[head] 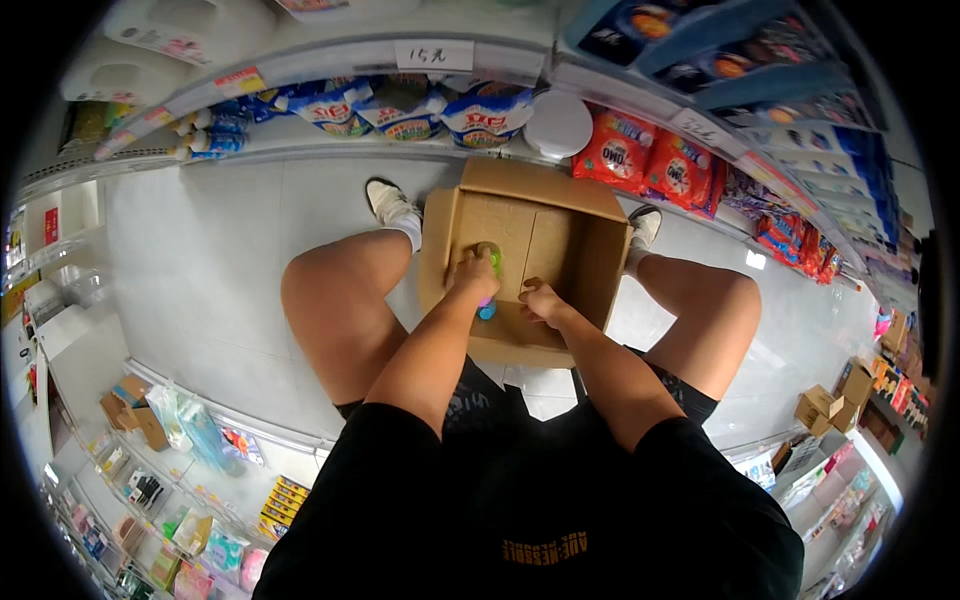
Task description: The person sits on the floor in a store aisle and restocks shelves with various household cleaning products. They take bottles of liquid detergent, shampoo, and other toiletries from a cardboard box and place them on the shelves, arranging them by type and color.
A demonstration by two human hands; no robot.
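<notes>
An open cardboard box (510, 225) stands on the floor between my knees. My left hand (475, 276) reaches inside it, at the left, on a small container with green, purple and blue parts (487, 309); its fingers partly cover the container. My right hand (540, 301) is inside the box too, nearer its front right, fingers curled, with no object seen in it. Whether its fingertips touch is hard to tell.
Ahead, a low shelf holds blue-and-white detergent pouches (330, 109), a round white tub (557, 124) and red OMO bags (613, 150). Shelving with goods (285, 502) runs behind me at left. Small cardboard boxes (819, 409) lie at right. My feet flank the box.
</notes>
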